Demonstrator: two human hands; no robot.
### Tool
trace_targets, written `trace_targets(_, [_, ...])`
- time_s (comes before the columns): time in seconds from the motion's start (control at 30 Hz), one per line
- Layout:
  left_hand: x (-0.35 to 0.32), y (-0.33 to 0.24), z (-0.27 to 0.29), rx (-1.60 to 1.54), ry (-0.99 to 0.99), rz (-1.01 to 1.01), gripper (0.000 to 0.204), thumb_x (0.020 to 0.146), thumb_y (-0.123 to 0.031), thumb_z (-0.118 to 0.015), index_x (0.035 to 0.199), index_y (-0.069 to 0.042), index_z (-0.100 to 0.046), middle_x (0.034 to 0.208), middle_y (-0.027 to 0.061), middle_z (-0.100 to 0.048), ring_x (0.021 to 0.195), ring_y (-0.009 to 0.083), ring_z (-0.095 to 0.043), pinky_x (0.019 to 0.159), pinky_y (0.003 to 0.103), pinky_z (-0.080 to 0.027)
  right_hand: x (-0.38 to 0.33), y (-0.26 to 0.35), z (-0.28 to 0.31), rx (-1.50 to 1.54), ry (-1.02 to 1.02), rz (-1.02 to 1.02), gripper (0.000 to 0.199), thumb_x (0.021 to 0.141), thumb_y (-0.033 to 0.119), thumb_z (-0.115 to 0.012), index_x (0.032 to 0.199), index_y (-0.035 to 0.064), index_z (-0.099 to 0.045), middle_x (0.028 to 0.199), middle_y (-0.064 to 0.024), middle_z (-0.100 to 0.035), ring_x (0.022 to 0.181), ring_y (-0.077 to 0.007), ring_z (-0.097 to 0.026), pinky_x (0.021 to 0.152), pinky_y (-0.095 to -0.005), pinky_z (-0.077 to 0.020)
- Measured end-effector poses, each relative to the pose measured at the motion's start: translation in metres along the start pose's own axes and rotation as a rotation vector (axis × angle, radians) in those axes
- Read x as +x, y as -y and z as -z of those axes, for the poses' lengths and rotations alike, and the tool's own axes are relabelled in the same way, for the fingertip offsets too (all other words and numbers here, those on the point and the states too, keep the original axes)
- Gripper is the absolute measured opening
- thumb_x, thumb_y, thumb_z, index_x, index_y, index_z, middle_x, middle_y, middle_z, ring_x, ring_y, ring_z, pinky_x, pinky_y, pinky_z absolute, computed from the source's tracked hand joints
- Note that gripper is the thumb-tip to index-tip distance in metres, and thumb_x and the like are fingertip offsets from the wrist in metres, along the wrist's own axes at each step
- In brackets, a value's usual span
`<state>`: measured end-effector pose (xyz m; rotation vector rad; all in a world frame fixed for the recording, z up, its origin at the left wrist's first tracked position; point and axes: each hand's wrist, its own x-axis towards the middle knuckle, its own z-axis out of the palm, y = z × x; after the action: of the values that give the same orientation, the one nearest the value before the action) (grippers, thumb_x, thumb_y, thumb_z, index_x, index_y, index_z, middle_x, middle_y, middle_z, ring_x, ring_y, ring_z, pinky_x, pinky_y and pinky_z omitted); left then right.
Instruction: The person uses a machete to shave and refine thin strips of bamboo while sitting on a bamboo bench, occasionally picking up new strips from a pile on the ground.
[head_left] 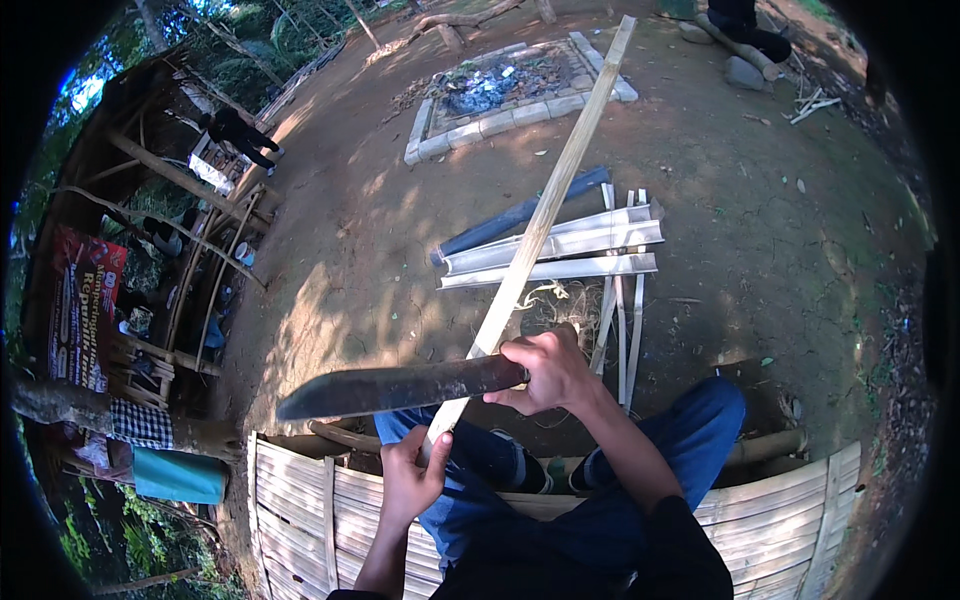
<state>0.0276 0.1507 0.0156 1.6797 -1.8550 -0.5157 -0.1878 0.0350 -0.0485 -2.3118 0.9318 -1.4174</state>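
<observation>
My left hand (413, 476) is closed round the near end of a long, pale bamboo strip (545, 215), which slants up and away to the right over the ground. In my right hand (548, 370) is a machete (390, 388) with a broad, dark blade pointing left. The blade lies across the strip a little beyond my left hand; its handle is mostly hidden by my fingers. Past my knees, split bamboo halves (575, 240) rest on the dirt with a dark, uncut-looking pole (520, 215) beside them and several thin strips (625, 330) underneath.
I sit on a slatted bamboo bench (770, 530). Ahead is a brick-edged fire pit (480, 130) with ash. On the left stand a wooden shelter with a red banner (85, 300), a teal cloth (180, 474) and a person in dark clothes (240, 135). Another person sits at the far right.
</observation>
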Motion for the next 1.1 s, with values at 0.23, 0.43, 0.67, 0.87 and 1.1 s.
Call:
trace_targets(0.23, [0.007, -0.001, 0.003, 0.026, 0.002, 0.034, 0.036, 0.092, -0.023, -0.062, 0.067, 0.001, -0.053, 0.044, 0.0076, -0.042, 0.04, 0.0084, -0.038, 0.039, 0.029, -0.029, -0.008, -0.026, 0.003, 0.006, 0.009, -0.314, 0.056, 0.075, 0.06, -0.067, 0.071, 0.0042, -0.063, 0.055, -0.0111, -0.06, 0.054, -0.031, -0.063, 0.049, -0.0391, -0.0503])
trace_targets(0.43, [-0.003, 0.012, 0.002, -0.073, -0.01, -0.006, 0.037, 0.094, -0.024, -0.06, 0.067, 0.001, -0.051, 0.045, 0.0042, -0.039, 0.043, 0.0069, -0.035, 0.04, 0.029, -0.027, 0.0, 0.003, -0.009, -0.13, 0.012, 0.004, 0.055, 0.069, 0.062, -0.07, 0.069, 0.0075, -0.06, 0.055, -0.0056, -0.056, 0.051, -0.0268, -0.062, 0.047, -0.0373, -0.0487])
trace_targets(0.67, [-0.005, 0.016, 0.004, -0.044, -0.006, 0.048, 0.038, 0.094, -0.024, -0.059, 0.067, 0.001, -0.051, 0.044, 0.0059, -0.041, 0.042, 0.0074, -0.038, 0.04, 0.029, -0.03, -0.006, -0.011, -0.005, -0.017, 0.036, -0.245, 0.044, 0.073, 0.048, -0.073, 0.067, 0.006, -0.06, 0.057, -0.008, -0.061, 0.052, -0.029, -0.062, 0.049, -0.0369, -0.0489])
trace_targets(0.87, [-0.008, 0.015, 0.01, -0.032, 0.021, 0.05, 0.036, 0.093, -0.023, -0.06, 0.068, 0.001, -0.053, 0.044, 0.0062, -0.04, 0.042, 0.007, -0.037, 0.04, 0.029, -0.03, -0.002, -0.012, -0.002, -0.148, 0.034, -0.069, 0.059, 0.065, 0.065, -0.072, 0.073, 0.0068, -0.064, 0.054, -0.0052, -0.056, 0.049, -0.0265, -0.061, 0.046, -0.0373, -0.0467])
trace_targets(1.1, [-0.008, 0.021, 0.009, -0.035, 0.025, -0.01, 0.035, 0.092, -0.024, -0.061, 0.07, 0.002, -0.055, 0.044, 0.0059, -0.04, 0.042, 0.0081, -0.037, 0.041, 0.029, -0.03, -0.004, -0.004, -0.007, -0.087, 0.1, -0.02, 0.056, 0.068, 0.06, -0.072, 0.071, 0.005, -0.061, 0.057, -0.0074, -0.058, 0.051, -0.0279, -0.062, 0.049, -0.0371, -0.0497])
